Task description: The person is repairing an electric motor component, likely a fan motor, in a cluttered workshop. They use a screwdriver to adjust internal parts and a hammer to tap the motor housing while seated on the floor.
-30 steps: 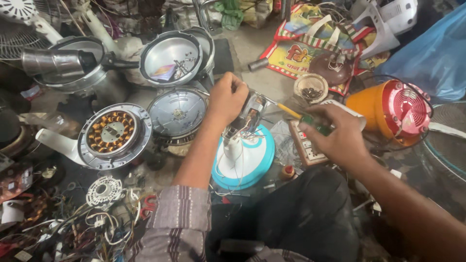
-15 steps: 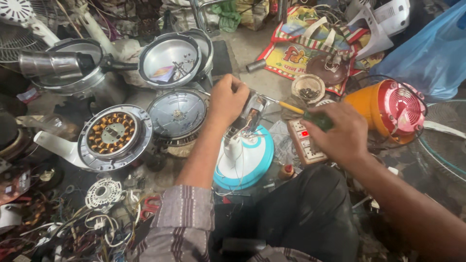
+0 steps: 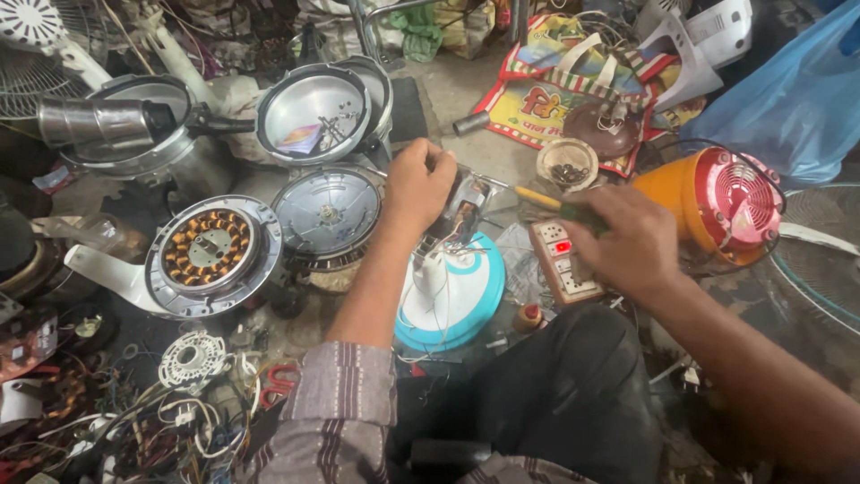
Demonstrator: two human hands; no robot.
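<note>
My left hand (image 3: 419, 185) grips the top of a small metal motor block (image 3: 464, 212) with loose wires, which stands on a white stem over a round blue and white fan base (image 3: 459, 300). My right hand (image 3: 630, 242) holds a screwdriver (image 3: 548, 203) with a yellow and green handle, its shaft pointing left at the motor. Under the right hand lies a beige switch and socket board (image 3: 560, 262) with a red light lit. My dark trouser knee (image 3: 560, 394) is below.
A fan motor with copper windings (image 3: 208, 251) and a round metal cover (image 3: 328, 213) lie left. Metal pots (image 3: 318, 112) stand behind. An orange and red fan housing (image 3: 717, 202), a small bowl of screws (image 3: 567, 164), a printed bag (image 3: 555, 90) and tangled wires (image 3: 179, 412) surround me.
The view has shifted slightly. My right hand with the screwdriver has edged a little toward the motor; my left hand stays on the motor block.
</note>
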